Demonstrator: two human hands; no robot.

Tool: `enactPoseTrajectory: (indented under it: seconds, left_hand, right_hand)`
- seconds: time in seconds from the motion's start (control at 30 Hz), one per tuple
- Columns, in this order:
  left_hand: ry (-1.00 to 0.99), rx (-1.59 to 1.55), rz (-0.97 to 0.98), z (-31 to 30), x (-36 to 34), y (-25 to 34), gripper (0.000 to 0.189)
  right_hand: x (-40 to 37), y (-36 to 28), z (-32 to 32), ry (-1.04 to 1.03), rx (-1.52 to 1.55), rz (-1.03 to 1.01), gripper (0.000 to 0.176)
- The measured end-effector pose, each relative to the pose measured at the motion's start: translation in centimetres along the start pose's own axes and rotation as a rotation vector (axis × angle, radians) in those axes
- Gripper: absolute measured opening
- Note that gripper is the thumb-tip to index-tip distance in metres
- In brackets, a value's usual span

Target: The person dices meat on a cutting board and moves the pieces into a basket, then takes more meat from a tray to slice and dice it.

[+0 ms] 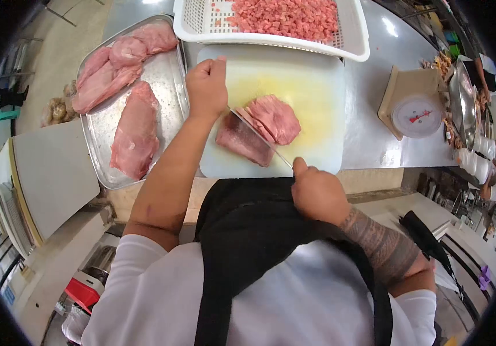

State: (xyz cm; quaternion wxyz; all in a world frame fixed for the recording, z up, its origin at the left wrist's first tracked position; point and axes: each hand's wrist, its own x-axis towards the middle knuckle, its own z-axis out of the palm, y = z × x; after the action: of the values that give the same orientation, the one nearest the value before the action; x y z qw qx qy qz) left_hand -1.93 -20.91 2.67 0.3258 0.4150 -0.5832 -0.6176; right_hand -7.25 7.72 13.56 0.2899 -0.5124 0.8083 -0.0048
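Observation:
A long thin knife (257,132) lies slantwise over a block of raw meat (243,142), its blade running between my two hands. Wrapped round its lower right end is my right hand (320,195), thumb along the top. My left hand (206,89) is a fist with the thumb up, close by the blade's upper left end; what it grips is hidden. Beside the block, partly under the blade, rests a paler folded piece of meat (274,118). Both pieces sit on a white cutting board (317,86) with yellowish stains.
Left of the board, a metal tray (170,66) carries large pieces of raw meat (136,132). A white perforated basket (271,40) of diced meat (288,17) stands at the board's far edge. To the right are a dial scale (416,115) and a metal bowl (462,104).

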Motion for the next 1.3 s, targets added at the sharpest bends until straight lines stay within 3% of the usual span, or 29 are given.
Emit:
enactPoseTrajectory:
  seconds: [0.17,0.33,0.43,0.53,0.63,0.97,1.1,1.3]
  left_hand:
    - [0.018,0.165,0.217,-0.9,1.4,-2.1,0.042]
    - [0.036,0.353,0.329,0.3,1.5,0.3,0.046]
    - [0.03,0.161,0.174,0.4,0.6,2.8,0.047]
    - [0.031,0.319,0.175,0.2,-2.7,6.4,0.047]
    - [-0.001,0.237,0.093,0.7,-4.1,4.3,0.047]
    - [0.099,0.229,0.143,-0.7,0.1,-0.7,0.046]
    - [0.094,0.2,0.199,-1.1,-0.1,-0.9,0.046]
    - [0.112,0.225,0.26,-0.3,0.2,0.5,0.047]
  right_hand:
    - [2.7,2.1,4.7,0.104,-0.014,-0.034,0.02]
    - [2.3,2.0,2.7,0.078,0.09,0.016,0.018]
    - [0.4,0.4,-1.0,0.057,0.104,0.029,0.018]
    - [-3.2,-0.6,-2.3,0.003,0.073,0.086,0.018]
    - [-4.3,0.2,-2.1,-0.016,0.05,0.074,0.019]
    - [0.3,-0.8,0.8,-0.021,0.036,0.049,0.022]
    - [2.2,0.9,5.1,0.12,0.061,-0.024,0.022]
    - [2.1,2.1,3.6,0.104,0.13,-0.05,0.02]
